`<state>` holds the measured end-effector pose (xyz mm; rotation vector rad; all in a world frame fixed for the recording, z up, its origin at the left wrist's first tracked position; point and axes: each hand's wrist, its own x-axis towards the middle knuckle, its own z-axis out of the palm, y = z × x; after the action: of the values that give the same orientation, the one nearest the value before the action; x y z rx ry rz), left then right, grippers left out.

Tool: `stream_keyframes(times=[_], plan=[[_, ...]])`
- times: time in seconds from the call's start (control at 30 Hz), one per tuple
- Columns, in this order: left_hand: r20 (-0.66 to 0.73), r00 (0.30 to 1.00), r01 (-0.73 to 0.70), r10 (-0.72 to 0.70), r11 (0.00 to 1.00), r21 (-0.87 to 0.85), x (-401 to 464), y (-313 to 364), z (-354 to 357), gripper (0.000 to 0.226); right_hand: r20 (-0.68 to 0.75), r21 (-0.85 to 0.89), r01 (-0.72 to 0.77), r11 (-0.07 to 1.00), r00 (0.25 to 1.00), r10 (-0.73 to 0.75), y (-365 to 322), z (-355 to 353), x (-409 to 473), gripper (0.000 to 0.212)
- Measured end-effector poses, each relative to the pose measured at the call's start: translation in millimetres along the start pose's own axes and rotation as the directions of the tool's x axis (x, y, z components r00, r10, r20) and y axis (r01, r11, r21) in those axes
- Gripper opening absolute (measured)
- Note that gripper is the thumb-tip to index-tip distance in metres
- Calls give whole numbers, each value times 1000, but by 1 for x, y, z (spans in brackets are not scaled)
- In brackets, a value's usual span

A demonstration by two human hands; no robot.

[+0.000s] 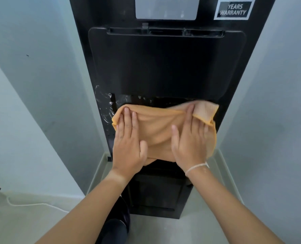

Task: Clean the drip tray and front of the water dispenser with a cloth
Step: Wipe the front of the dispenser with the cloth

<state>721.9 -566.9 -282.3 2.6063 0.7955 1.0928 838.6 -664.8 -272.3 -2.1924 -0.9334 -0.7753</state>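
The soft orange microfibre cloth (156, 131) lies spread across the middle of the frame, over the recess where the drip tray of the tall glossy black water dispenser (165, 67) should sit; the tray itself is hidden under it. White smears and droplets (105, 106) show on the black panel just left of the cloth's upper corner. The likely trouble from here is that a wide flat wipe only pushes that residue sideways and leaves streaks, or that the loose folded corner at the cloth's upper right slips free and bunches. The left hand (128, 143) presses flat on the cloth's left part, fingers straight and together, gripping nothing. The right hand (190, 143) also lies flat with fingers extended upward, a thin white wrist band (196, 167) below it. Both forearms reach up from the lower frame.
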Motion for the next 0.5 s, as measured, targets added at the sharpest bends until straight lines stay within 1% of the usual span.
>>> stream_keyframes(times=[0.07, 0.1, 0.2, 0.23, 0.3, 0.33, 0.4, 0.43, 0.47, 0.5], plan=[[-42, 999, 33, -34, 999, -25, 5, 0, -1, 74, -56, 40, -14, 999, 998, 16, -16, 2, 15, 65], [-53, 998, 39, -40, 999, -21, 7, -2, -2, 74, -50, 47, 2, 999, 999, 0, -21, 3, 14, 66], [-60, 998, 33, -32, 999, 23, 5, -17, -7, 72, 60, -15, 117, 993, 991, -116, -21, 10, -16, 67], [-59, 998, 30, -28, 999, 30, 3, -22, -8, 72, 97, -23, 128, 992, 987, -125, -16, 11, -27, 66], [-46, 999, 10, -8, 999, 38, 0, -27, -9, 71, 134, 12, 59, 998, 989, -60, -8, 13, -36, 65], [-40, 999, 1, 1, 999, 38, -1, -27, -8, 71, 120, 22, 14, 1000, 993, -16, -6, 12, -31, 65], [-49, 999, 7, -6, 1000, 10, -1, -23, -5, 71, 18, 29, -20, 999, 1000, 20, -10, 9, -10, 65], [-57, 998, 22, -23, 1000, -15, 0, -21, -4, 71, -23, 44, -13, 999, 1000, 14, -17, 9, 1, 64], [-64, 997, 38, -41, 998, -42, 1, -21, -4, 71, -35, 57, 7, 998, 999, -5, -26, 10, 9, 63], [-71, 996, 48, -53, 997, -68, 2, -22, -4, 71, -13, 58, 44, 997, 999, -43, -36, 11, 13, 63]])
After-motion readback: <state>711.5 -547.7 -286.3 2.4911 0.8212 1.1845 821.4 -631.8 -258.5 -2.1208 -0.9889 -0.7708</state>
